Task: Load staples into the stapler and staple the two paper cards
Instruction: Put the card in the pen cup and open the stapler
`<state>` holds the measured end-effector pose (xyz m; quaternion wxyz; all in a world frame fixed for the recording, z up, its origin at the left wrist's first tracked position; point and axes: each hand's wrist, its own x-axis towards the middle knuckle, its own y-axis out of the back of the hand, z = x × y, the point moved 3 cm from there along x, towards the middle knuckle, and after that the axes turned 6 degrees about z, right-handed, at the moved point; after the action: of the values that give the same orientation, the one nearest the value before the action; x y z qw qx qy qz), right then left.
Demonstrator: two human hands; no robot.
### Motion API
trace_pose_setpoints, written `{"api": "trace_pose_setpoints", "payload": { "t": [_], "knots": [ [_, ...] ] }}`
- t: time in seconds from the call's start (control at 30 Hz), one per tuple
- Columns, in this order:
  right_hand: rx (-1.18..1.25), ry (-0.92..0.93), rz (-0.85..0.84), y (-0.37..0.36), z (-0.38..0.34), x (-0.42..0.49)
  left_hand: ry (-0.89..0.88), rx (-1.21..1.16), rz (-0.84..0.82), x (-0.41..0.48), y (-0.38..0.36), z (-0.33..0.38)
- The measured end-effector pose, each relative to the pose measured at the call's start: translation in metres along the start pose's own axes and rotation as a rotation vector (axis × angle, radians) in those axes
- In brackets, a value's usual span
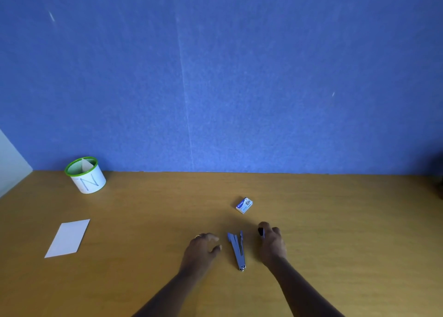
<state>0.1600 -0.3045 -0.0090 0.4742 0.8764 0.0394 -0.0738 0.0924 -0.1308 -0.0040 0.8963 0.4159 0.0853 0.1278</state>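
Observation:
A metal stapler (238,250) lies on the wooden table between my hands, its arms splayed apart at the far end. My left hand (202,247) hovers just left of it, fingers loosely curled and apart, holding nothing. My right hand (272,242) rests to the right of the stapler, fingers closed around a small dark object (260,232); I cannot tell what it is. A small blue and white staple box (244,205) sits beyond the stapler. White paper cards (67,238) lie flat at the far left; they look like one sheet from here.
A white cup with a green rim (85,175) stands at the back left, with a paper piece inside. A blue wall (215,77) closes the table's far edge. Bare table (148,216) stretches between the cards and my hands.

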Motion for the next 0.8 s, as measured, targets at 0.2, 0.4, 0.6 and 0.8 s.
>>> {"api": "trace_pose_setpoints", "payload": {
  "t": [0.2,0.4,0.6,0.8],
  "knots": [
    [0.293,-0.012,0.011,0.004,-0.032,-0.01,0.222,-0.453,0.037,0.002,0.002,0.005],
    [0.399,0.184,0.005,-0.01,-0.083,-0.032,0.483,-0.865,-0.022,0.004,0.009,0.016],
    [0.392,0.37,0.042,-0.013,-0.119,-0.058,0.573,-1.0,0.084,0.004,0.032,0.013],
    [0.41,0.315,0.007,-0.021,-0.138,-0.061,0.635,-1.124,0.157,0.0,0.054,-0.013]
  ]
}}
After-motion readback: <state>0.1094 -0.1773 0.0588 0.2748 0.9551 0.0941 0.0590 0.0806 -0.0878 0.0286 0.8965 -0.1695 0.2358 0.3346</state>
